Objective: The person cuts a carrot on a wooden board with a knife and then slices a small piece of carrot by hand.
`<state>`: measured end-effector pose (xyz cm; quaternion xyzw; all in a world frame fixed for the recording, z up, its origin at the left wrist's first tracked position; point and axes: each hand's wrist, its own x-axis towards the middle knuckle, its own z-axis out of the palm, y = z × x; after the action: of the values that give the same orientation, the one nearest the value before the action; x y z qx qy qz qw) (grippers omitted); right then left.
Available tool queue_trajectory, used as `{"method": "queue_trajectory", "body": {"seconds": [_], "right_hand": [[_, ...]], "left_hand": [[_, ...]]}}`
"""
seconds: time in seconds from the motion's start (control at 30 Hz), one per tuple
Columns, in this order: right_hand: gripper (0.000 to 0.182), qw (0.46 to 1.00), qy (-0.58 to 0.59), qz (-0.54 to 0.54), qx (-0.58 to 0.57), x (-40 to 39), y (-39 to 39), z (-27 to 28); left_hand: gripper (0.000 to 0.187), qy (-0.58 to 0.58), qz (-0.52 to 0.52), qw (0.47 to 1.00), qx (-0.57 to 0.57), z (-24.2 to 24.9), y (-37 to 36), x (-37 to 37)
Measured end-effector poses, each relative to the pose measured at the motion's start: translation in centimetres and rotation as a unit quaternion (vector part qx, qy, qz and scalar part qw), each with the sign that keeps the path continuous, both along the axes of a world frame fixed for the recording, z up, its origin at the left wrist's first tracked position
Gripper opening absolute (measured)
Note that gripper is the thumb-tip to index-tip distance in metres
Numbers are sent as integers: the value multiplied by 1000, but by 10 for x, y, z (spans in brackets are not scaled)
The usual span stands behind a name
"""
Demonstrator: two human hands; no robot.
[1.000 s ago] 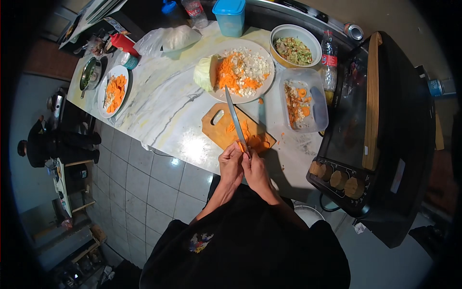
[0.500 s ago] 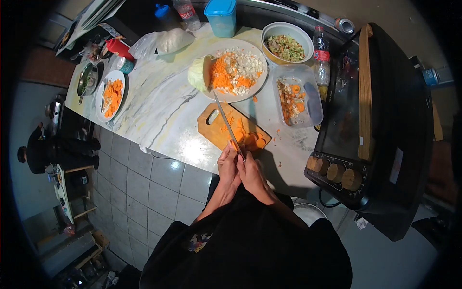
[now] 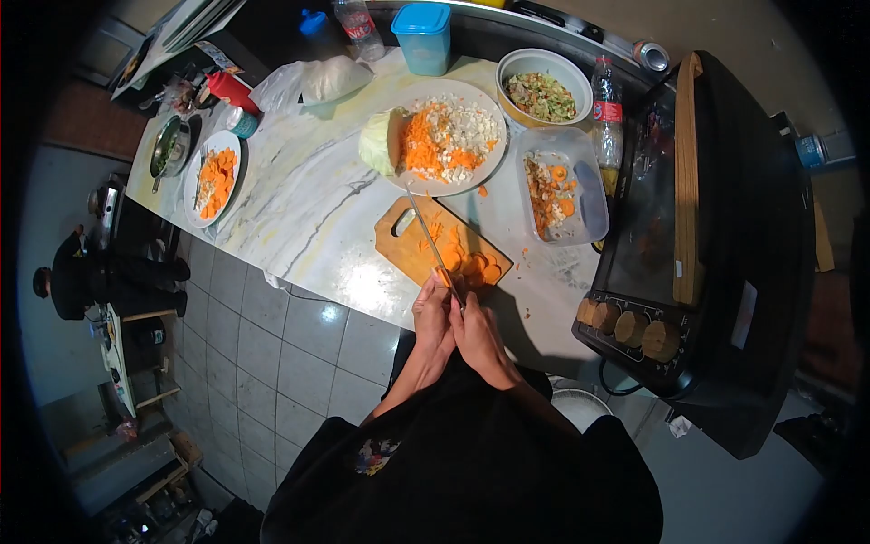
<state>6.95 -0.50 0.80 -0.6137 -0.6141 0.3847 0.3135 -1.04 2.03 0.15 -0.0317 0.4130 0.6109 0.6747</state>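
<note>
My right hand is closed around the handle of a long knife, whose blade points away over the wooden cutting board. Pinched in the fingers of my left hand is a small carrot piece, right against the blade. Both hands are close together at the board's near edge. Carrot slices and thin orange strips lie on the board. Beyond it, a large plate bears chopped orange and white pieces, with a cut cabbage at its left rim.
Right of the board stand a clear plastic container with food scraps, a bowl of chopped salad and a black oven. A plate of carrot slices lies at the left end of the counter. Another person stands far left.
The view has shifted slightly, so the counter's things sit a little lower and to the right. Both hands keep nearly the same hold on the knife and carrot piece.
</note>
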Motion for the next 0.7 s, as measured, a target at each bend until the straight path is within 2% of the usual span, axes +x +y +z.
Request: {"method": "queue_trajectory", "body": {"seconds": [0.2,0.23,0.3,0.7], "right_hand": [[30,997,-10,11,-71,0,8,10],[30,997,-10,11,-71,0,7,8],[26,1000,-21,-3,1,-2,4,1],[26,999,-8,-1,-39,-2,6,-3]], "left_hand": [[20,2,-2,1000,2,-5,-5,2],[20,-2,-4,1000,14,-7,-4,1],[20,-4,-4,1000,12,-8,-2,0],[21,22,-22,1000,3,-8,3,-6]]}}
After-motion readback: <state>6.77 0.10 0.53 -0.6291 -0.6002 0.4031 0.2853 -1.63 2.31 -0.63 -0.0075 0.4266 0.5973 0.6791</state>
